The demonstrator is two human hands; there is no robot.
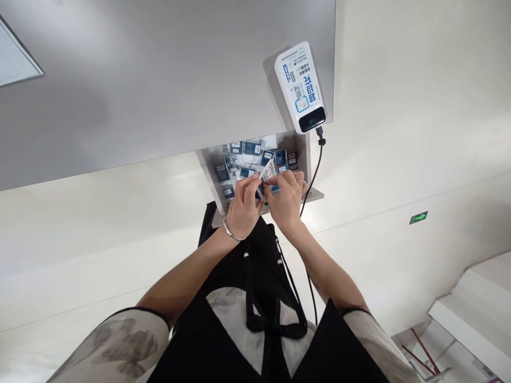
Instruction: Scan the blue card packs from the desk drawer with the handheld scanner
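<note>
Fingers of my left hand (242, 205) and right hand (285, 202) pinch one small packet (266, 173) between them, just above the near edge of the open box (213, 186) of blue packets. Far right, a white power bank (301, 88) lies on the grey table (139, 80).

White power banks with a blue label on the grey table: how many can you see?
1. The white power bank with blue label lies at the grey table's near edge, above the open tray of small blue packets, black cable plugged in. Others may be out of view.
</note>
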